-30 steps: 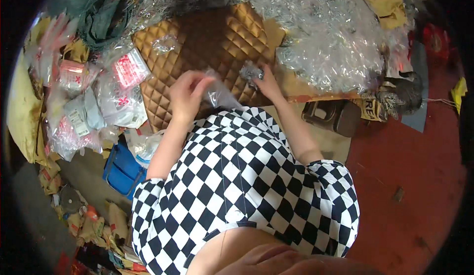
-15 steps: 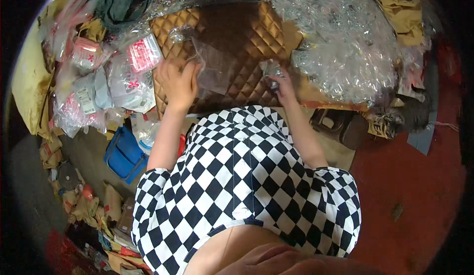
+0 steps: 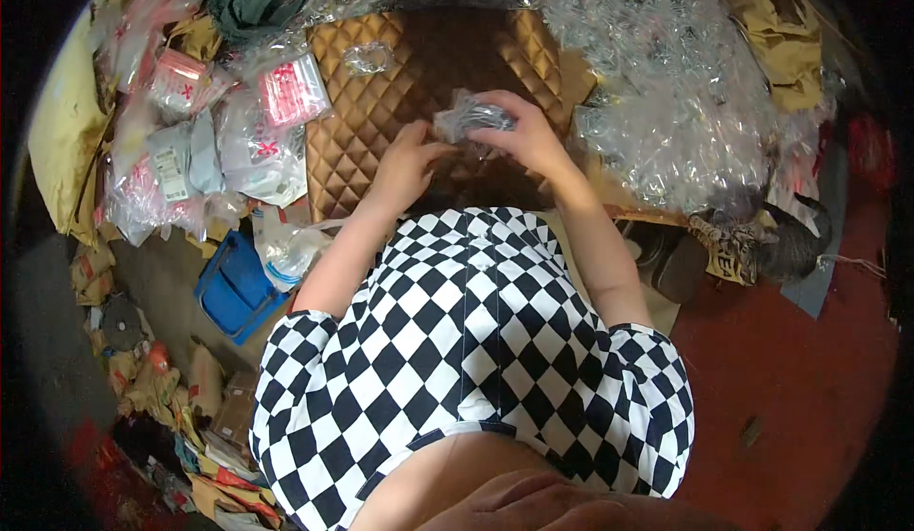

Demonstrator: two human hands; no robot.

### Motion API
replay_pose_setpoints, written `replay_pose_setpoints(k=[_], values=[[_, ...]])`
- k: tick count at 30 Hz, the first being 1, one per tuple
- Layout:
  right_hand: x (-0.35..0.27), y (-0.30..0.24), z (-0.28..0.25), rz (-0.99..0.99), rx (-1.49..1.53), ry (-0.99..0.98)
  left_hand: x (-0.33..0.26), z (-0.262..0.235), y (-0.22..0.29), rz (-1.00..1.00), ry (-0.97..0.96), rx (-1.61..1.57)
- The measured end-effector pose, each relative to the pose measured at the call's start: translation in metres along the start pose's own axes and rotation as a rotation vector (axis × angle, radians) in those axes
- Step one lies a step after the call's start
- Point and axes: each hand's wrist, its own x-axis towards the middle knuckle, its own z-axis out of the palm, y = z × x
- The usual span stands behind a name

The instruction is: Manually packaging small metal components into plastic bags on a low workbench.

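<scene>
Head view: both hands now meet over the brown quilted diamond-stitched cushion [image 3: 381, 131]. A second ago they were apart, the left flat on a bag. Right hand [image 3: 526, 136] fingers closed on a small crumpled clear plastic packet [image 3: 466, 117], held above the cushion. Left hand [image 3: 407, 161] fingers curled, touching the packet's edge; grip unclear. Packet picked, handling under way.

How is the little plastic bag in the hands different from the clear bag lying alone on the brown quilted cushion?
The held bag is crumpled and has something dark inside; the lone bag looks flat and see-through. The held bag is pinched between the left hand and right hand; the lone bag lies untouched on the cushion. Both are small, clear and shiny.
</scene>
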Motion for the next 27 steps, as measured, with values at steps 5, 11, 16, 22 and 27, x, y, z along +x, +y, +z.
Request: replay_pose_setpoints(k=[5,11,16,22,27], values=[[-0.007,-0.018,0.021,-0.23,-1.16,-0.307,-0.003,0.012,0.016,0.165,0.054,-0.207],[-0.035,-0.034,0.009,-0.355,-0.819,-0.257,-0.009,0.012,0.022,0.211,0.024,-0.172],[-0.038,-0.032,0.001,-0.297,-0.785,-0.183,0.007,-0.004,0.023,0.253,0.018,-0.179],[-0.034,-0.014,0.009,-0.416,-1.119,-0.359,0.02,-0.011,0.041,0.388,-0.093,-0.286],[-0.044,-0.053,-0.02,-0.442,-0.644,-0.141,0.042,-0.021,0.037,0.43,-0.058,-0.293]])
